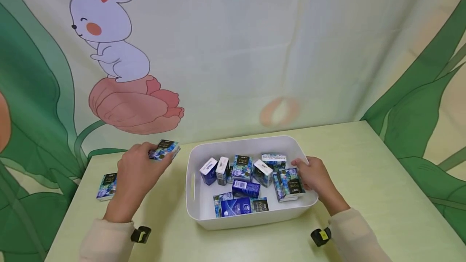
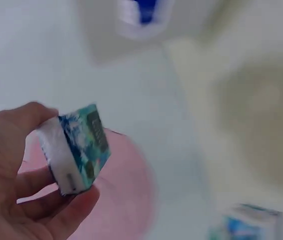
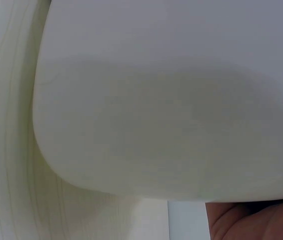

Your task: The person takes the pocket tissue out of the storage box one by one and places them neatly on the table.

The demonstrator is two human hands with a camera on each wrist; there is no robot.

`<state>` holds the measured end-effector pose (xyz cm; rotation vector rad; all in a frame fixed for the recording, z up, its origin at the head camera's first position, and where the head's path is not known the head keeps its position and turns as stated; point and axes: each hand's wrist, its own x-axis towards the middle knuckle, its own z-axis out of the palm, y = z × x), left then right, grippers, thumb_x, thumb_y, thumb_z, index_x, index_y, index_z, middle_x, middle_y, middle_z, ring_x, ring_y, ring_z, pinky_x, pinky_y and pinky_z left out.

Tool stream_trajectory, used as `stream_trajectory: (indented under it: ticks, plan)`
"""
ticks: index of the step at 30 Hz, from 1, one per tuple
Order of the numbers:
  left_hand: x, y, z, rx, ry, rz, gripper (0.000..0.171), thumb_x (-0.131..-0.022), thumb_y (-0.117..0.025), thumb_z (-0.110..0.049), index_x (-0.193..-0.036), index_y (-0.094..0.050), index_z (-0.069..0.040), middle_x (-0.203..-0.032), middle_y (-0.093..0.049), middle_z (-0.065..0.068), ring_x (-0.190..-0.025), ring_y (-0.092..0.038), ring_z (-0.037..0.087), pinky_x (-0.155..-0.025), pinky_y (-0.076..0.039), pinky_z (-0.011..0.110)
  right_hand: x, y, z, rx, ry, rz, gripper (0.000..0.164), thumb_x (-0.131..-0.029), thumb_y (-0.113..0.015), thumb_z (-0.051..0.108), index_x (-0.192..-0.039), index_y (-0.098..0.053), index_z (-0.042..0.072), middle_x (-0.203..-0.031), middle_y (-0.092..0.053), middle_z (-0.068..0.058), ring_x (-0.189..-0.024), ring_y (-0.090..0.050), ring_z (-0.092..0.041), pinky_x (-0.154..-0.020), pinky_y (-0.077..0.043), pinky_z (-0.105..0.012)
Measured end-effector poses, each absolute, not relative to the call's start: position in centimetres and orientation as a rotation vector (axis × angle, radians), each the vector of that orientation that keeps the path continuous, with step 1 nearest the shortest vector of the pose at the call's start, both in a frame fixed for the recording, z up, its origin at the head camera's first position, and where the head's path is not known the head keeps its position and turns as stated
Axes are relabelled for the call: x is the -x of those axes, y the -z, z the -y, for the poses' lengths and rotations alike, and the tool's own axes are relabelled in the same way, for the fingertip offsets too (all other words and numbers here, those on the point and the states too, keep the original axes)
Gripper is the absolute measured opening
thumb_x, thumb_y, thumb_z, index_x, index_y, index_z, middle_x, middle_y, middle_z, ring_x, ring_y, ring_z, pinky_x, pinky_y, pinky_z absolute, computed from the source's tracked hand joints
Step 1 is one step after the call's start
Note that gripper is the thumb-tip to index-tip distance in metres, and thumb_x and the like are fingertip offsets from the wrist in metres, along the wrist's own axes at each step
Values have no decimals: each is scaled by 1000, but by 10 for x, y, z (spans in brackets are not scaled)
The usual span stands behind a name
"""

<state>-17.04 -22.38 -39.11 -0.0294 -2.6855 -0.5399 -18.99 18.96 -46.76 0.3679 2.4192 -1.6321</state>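
Observation:
My left hand (image 1: pixel 135 172) pinches a small tissue pack (image 1: pixel 164 150) between thumb and fingers, raised left of the white plastic bin (image 1: pixel 251 224). In the left wrist view this pack (image 2: pixel 89 142) shows a blue-green floral face and a white side. My right hand (image 1: pixel 314 176) grips the bin's right end, thumb over the rim; the bin's wall hides most of its fingers in the right wrist view. Inside the bin lie several floral tissue packs (image 1: pixel 242 167) and several dark blue ones (image 1: pixel 245 189), some standing, some flat.
Another floral tissue pack (image 1: pixel 106 187) lies on the pale green table (image 1: pixel 367 181) at the left, partly behind my left wrist. A curtain with a printed rabbit (image 1: pixel 123 62) and leaves hangs at the table's back edge. Each wrist carries a black strap.

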Motion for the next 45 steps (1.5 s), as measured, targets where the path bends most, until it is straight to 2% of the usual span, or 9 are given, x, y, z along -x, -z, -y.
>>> stream_trajectory:
  ticks: [5, 11, 17, 22, 28, 31, 35, 40, 45]
  plan:
    - [171, 439, 254, -171, 512, 2769, 59, -86, -77, -41, -109, -68, 12, -98, -66, 30, -87, -64, 46, -72, -51, 59, 190, 468, -188, -372, 1643, -2411, 28, -105, -49, 19, -114, -59, -5, -58, -45, -2, -44, -36, -11, -43, -34, -26]
    - [166, 485, 275, -215, 310, 2861, 57, -86, -75, -38, -96, -62, 17, -88, -59, 33, -79, -60, 52, -66, -50, 61, 189, 467, -188, -375, 1650, -2406, 29, -105, -48, 18, -118, -61, -5, -59, -45, -2, -44, -35, -10, -42, -33, -24]
    - [163, 502, 287, -282, 218, 2868, 59, -88, -72, -34, -100, -59, 22, -98, -54, 39, -87, -58, 57, -70, -49, 65, 187, 464, -189, -364, 1634, -2431, 30, -104, -47, 17, -118, -63, -5, -56, -42, 0, -43, -34, -10, -41, -31, -25]
    - [162, 495, 287, -256, 252, 2831, 58, -87, -74, -36, -98, -61, 19, -93, -57, 37, -81, -59, 54, -65, -50, 62, 188, 464, -187, -365, 1617, -2439, 28, -104, -48, 17, -115, -62, -5, -56, -41, 0, -43, -34, -11, -42, -32, -25]
    - [167, 445, 247, 49, 465, 2629, 39, -89, -73, -29, -106, -71, 6, -93, -66, 25, -75, -64, 40, -62, -53, 55, 187, 464, -188, -373, 1605, -2435, 31, -104, -47, 19, -118, -62, -5, -57, -42, -1, -43, -35, -11, -42, -33, -25]
    - [173, 414, 222, 249, 496, 2619, 33, -90, -72, -25, -110, -72, 1, -95, -67, 19, -80, -65, 35, -66, -54, 52, 187, 464, -189, -366, 1607, -2437, 34, -106, -45, 19, -121, -62, -6, -57, -42, -1, -43, -35, -11, -42, -33, -25]
    - [182, 386, 192, 547, 410, 2718, 34, -90, -72, -24, -117, -71, -3, -103, -67, 14, -90, -65, 31, -73, -56, 48, 187, 464, -190, -359, 1625, -2426, 35, -106, -45, 19, -122, -62, -7, -57, -42, -1, -44, -35, -11, -42, -32, -25]
    - [190, 385, 161, 864, 238, 2835, 42, -87, -77, -20, -125, -69, -5, -115, -66, 12, -101, -64, 29, -82, -57, 45, 188, 465, -190, -360, 1634, -2422, 34, -106, -45, 19, -122, -62, -7, -58, -43, -1, -44, -35, -11, -42, -33, -25]
    - [196, 405, 141, 950, 159, 3004, 52, -84, -79, -12, -134, -64, -3, -129, -62, 14, -114, -61, 30, -94, -53, 46, 187, 465, -190, -355, 1646, -2414, 34, -105, -46, 19, -121, -62, -6, -58, -43, -1, -44, -35, -11, -42, -32, -25]
